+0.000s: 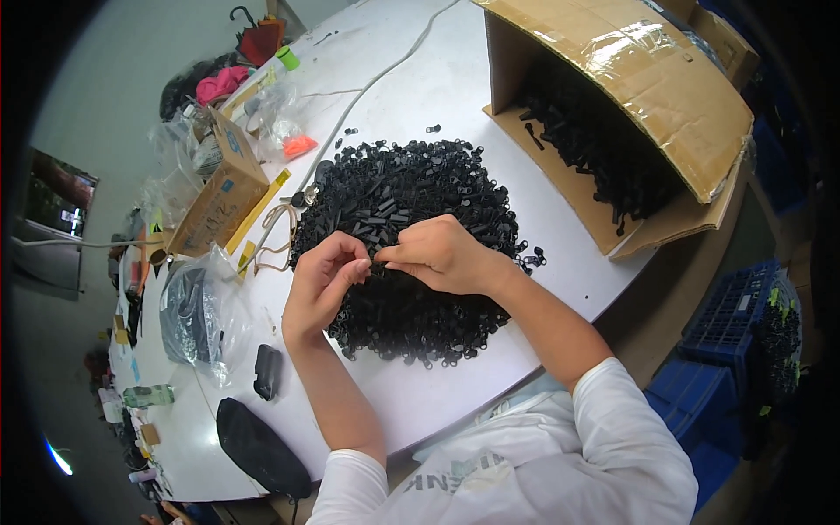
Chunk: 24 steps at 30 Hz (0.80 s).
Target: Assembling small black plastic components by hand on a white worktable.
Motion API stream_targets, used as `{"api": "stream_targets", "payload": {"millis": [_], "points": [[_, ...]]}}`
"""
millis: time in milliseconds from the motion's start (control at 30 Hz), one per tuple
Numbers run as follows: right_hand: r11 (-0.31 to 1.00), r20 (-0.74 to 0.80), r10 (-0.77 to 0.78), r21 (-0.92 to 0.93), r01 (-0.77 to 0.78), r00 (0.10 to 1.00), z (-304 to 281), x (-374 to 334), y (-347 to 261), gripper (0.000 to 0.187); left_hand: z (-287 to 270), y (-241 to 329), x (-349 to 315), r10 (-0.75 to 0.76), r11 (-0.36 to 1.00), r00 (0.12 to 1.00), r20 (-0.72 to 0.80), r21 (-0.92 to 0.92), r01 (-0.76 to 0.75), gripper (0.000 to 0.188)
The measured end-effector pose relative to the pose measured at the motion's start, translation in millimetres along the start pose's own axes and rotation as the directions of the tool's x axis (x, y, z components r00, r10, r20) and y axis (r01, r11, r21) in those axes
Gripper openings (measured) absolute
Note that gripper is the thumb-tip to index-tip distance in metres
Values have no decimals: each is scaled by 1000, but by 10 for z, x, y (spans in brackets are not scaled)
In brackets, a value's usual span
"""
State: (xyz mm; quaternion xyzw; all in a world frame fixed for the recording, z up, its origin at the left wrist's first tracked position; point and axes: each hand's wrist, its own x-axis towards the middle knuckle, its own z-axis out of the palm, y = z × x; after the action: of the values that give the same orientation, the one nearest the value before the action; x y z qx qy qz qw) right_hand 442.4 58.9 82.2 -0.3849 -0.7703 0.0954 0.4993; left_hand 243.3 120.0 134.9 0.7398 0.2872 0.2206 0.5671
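Observation:
A wide heap of small black pieces (411,179), many with loops like zipper pulls and some like short bars, covers the middle of the white table. Over the heap, my left hand (325,278) and my right hand (444,255) meet with their fingertips almost touching. The thumb and fingers of each are pinched closed. Whatever lies between the fingertips is too small and dark against the heap to make out. Several loose black pieces (534,259) lie just right of the heap, and others beyond its far edge.
At the far right a tipped cardboard box (612,61) spills more black pieces. Left are a smaller carton (219,188), a clear plastic bag (197,311), a black pouch (261,448) and a black case (267,372). A grey cable (376,79) crosses the table. Blue crates (696,394) stand beside it.

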Motion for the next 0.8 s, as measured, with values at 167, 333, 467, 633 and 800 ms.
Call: {"api": "stream_targets", "payload": {"millis": [167, 333, 467, 633, 800], "points": [[989, 92, 20, 141, -33, 996, -5, -6, 12, 8, 20, -67, 94, 239, 960, 967, 87, 126, -249, 5], [851, 220, 99, 486, -197, 971, -40, -4, -45, 11, 98, -90, 128, 257, 963, 959, 123, -117, -243, 7], [701, 226, 175, 654, -283, 958, 22, -29, -159, 13, 132, -98, 118, 297, 929, 946, 132, -267, -255, 5], [585, 169, 362, 724, -365, 917, 96, -57, -159, 16, 184, -92, 165, 296, 950, 952, -72, -76, -301, 5], [509, 114, 470, 775, -374, 875, 167, -60, -99, 20, 188, -118, 226, 417, 896, 885, -208, 260, -360, 7]]}}
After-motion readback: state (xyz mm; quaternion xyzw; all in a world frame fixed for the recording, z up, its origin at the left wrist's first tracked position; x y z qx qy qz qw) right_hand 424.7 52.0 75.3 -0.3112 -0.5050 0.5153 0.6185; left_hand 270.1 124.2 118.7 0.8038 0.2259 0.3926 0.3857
